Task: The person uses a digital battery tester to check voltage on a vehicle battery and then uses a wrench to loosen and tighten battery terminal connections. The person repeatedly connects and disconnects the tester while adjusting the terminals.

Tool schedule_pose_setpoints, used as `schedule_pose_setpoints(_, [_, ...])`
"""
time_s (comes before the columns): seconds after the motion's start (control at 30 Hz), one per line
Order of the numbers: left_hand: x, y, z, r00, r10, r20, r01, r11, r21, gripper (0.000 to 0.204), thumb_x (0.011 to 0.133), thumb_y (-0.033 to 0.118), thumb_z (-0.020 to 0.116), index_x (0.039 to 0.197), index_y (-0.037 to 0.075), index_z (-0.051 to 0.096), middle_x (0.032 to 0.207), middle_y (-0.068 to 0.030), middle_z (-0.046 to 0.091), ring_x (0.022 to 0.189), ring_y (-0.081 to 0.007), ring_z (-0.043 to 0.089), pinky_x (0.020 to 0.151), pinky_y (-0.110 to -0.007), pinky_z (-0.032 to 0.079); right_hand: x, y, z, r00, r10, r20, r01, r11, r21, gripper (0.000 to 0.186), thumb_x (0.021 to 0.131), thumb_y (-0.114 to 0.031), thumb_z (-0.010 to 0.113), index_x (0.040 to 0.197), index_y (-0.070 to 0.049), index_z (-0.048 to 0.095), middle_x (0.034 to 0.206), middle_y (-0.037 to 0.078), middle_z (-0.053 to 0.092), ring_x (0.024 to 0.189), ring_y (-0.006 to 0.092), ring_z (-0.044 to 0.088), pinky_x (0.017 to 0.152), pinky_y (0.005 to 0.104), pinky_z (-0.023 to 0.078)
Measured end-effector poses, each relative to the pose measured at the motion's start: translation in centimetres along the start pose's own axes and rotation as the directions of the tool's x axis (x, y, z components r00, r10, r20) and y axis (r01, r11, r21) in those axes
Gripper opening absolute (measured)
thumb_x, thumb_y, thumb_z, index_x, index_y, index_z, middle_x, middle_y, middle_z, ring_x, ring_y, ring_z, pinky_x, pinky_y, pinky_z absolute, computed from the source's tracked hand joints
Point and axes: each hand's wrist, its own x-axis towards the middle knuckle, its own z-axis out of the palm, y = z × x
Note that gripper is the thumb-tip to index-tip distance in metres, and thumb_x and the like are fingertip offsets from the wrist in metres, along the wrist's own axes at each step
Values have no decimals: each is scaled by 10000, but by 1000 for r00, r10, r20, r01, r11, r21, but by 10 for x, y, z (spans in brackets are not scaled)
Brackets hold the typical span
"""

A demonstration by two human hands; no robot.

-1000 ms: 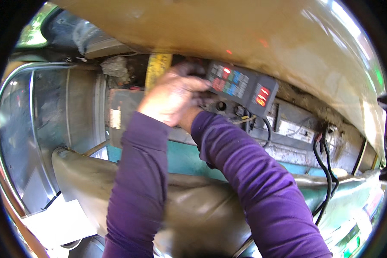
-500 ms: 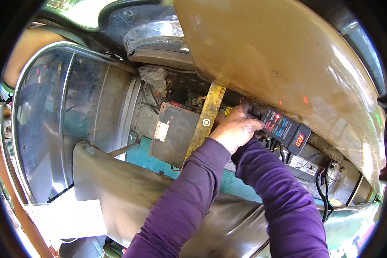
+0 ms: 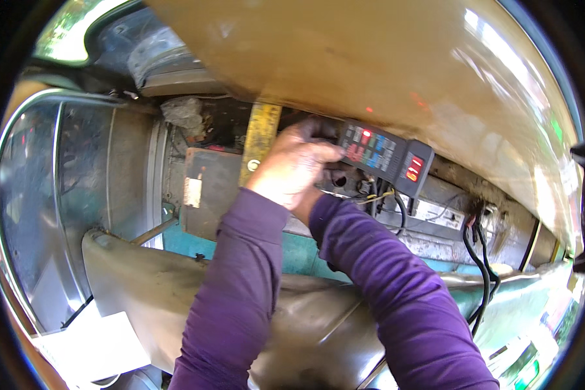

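A black box-shaped electronic controller, with coloured panel markings and a lit red digital display at its right end, is held up by my left hand. The thumb presses on its left end while the other fingers curl behind it. Passing under my left wrist, my right hand shows only a little skin beyond its purple cuff; its fingers are hidden. Dark cables and a thin yellow wire run just below the controller.
Left of my hands are a yellow metal bar and a dark flat box. A large tan panel rises behind the bay. A padded brown seat edge lies nearer me. Black cables hang at the right, and a white sheet sits lower left.
The whole view has shifted, so the bay, the bar and my hands appear farther left. The red display reads differently. My left hand still grips the controller.
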Motion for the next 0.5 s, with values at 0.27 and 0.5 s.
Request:
schedule_pose_setpoints(0.27, [-5, 9, -1, 1000, -4, 28, 2, 997, 81, 420, 914, 17, 598, 1319, -27, 497, 1142, -141, 676, 1089, -284, 654, 967, -502, 520, 29, -23, 14, 965, -37, -259, 51, 998, 48, 560, 992, -325, 472, 1511, -127, 397, 1579, 174, 329, 1400, 420, 345, 1135, 582, 295])
schedule_pose_setpoints(0.5, [1, 16, -19, 990, -51, 134, 47, 998, 32, 328, 927, 106, 608, 1237, 2, 582, 1188, -162, 677, 1042, -312, 672, 964, -484, 536, -46, -12, -47, 739, -476, 477, 500, 862, 85, 302, 898, -165, 672, 1184, -129, 764, 1244, 90, 723, 1137, 291, 690, 912, 476, 526])
